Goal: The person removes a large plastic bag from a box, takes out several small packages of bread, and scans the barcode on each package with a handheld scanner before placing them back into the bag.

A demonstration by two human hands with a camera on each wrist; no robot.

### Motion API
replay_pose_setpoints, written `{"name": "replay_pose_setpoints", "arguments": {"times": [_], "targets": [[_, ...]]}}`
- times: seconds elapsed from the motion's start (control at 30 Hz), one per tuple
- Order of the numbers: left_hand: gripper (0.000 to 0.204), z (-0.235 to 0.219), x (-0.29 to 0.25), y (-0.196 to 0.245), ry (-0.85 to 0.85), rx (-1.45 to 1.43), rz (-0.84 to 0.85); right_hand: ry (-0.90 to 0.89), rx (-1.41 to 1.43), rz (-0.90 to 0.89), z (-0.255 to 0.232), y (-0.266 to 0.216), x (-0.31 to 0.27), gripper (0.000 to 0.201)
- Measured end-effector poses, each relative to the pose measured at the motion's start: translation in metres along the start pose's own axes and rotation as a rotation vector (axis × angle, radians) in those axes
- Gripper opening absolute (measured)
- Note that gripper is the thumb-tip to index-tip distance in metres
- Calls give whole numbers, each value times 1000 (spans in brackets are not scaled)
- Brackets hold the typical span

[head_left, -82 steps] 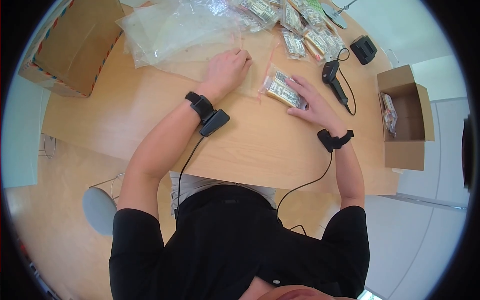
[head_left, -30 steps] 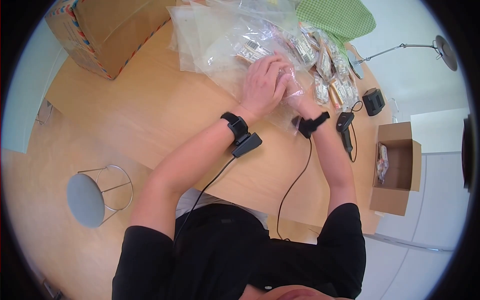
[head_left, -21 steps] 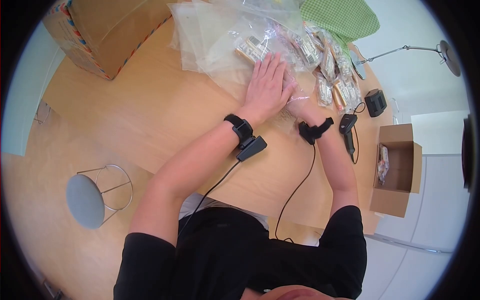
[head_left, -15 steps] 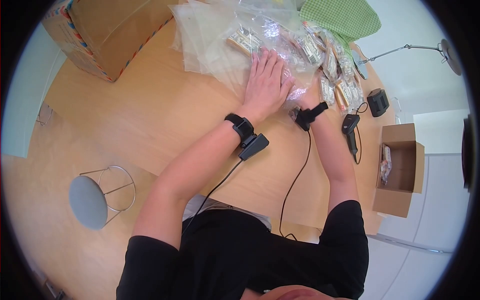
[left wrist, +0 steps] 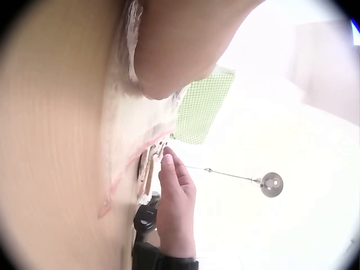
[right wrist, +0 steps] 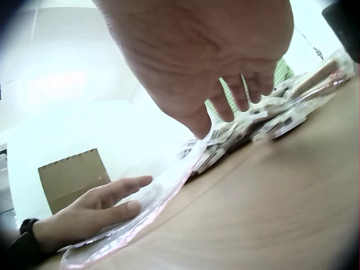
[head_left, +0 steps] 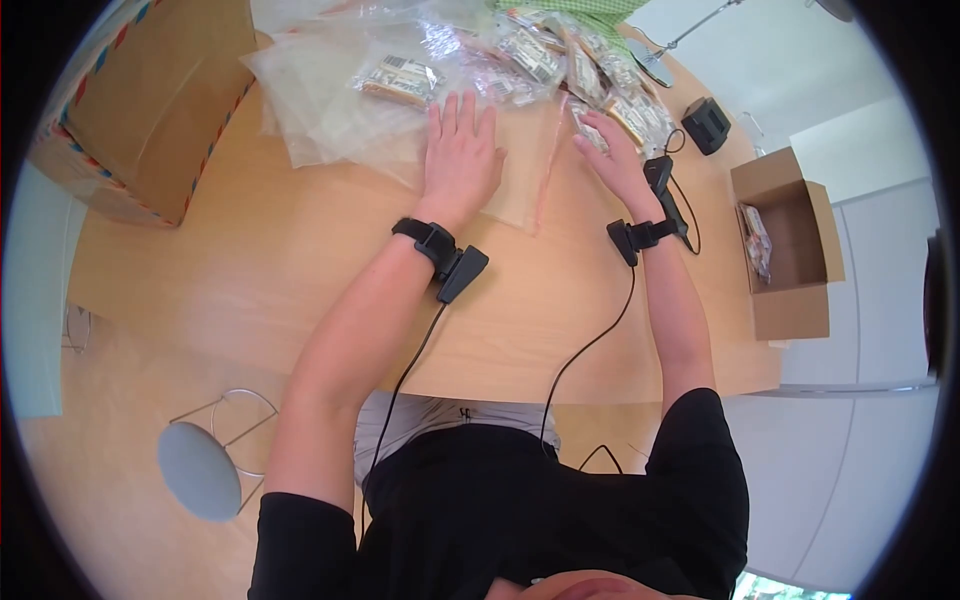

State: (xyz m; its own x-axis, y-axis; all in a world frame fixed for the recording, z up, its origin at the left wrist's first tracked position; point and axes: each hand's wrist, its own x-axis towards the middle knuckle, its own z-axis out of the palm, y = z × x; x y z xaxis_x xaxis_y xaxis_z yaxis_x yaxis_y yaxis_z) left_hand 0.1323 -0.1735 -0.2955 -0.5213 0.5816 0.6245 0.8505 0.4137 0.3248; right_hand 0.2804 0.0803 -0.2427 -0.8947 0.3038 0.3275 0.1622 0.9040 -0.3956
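Observation:
In the head view my left hand [head_left: 460,160] lies with straight fingers on a clear plastic bag [head_left: 522,200] with a pink edge. Just beyond its fingertips is a flat packet [head_left: 398,80] with a barcode label, among other clear bags [head_left: 330,110]. My right hand [head_left: 617,165] has its fingers stretched toward a pile of labelled packets [head_left: 632,115] and holds nothing. The right wrist view shows its fingers over the near side of that pile, while the left hand [right wrist: 95,214] is on the bag's pink-edged film.
A black barcode scanner [head_left: 660,175] lies right of the right hand, with a black cradle [head_left: 706,125] behind it. An open carton [head_left: 790,240] containing packets stands at the right. A large cardboard box [head_left: 160,110] is at the left. Green checked cloth [head_left: 590,10] lies behind the pile.
My right hand has come out from beside the left hand, under the clear film, and moved right to the pile. The labelled packet it held earlier now lies beyond my left hand.

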Motion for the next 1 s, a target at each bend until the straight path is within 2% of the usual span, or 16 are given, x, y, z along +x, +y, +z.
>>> {"name": "replay_pose_setpoints", "arguments": {"times": [0.03,0.1,0.13,0.2,0.23,0.33,0.4,0.53,0.57,0.67,0.7,0.8,0.9,1.0], "targets": [[53,-1,1,0,-24,-34,52,45,-80,34,7,21,-5,57],[49,-4,4,5,-74,-98,161,13,-40,39,18,53,-11,59],[47,-3,1,8,-121,-221,173,-6,-20,41,18,61,-13,59],[43,6,-3,12,-220,-459,201,-56,61,61,5,35,-23,58],[43,6,-3,12,-209,-452,232,-88,105,69,-1,22,-26,58],[43,9,-7,14,-187,-429,308,-200,101,168,-14,24,-30,50],[43,10,-5,15,-166,-403,341,-173,66,144,-20,25,-39,45],[42,7,-6,19,-255,-437,246,-37,91,20,-11,52,-55,41],[42,7,-6,18,-260,-436,248,-50,125,97,-7,46,-55,40],[46,3,-3,19,-328,-439,224,-59,64,129,-21,40,-62,40],[47,1,-1,21,-356,-447,205,6,61,70,-19,42,-63,37],[52,-6,3,29,-408,-484,133,-102,223,155,-28,36,-62,33],[57,-9,3,34,-422,-566,68,-86,284,180,-28,37,-59,29],[59,-12,4,38,-419,-598,56,-168,478,160,-29,24,-61,29]]}}
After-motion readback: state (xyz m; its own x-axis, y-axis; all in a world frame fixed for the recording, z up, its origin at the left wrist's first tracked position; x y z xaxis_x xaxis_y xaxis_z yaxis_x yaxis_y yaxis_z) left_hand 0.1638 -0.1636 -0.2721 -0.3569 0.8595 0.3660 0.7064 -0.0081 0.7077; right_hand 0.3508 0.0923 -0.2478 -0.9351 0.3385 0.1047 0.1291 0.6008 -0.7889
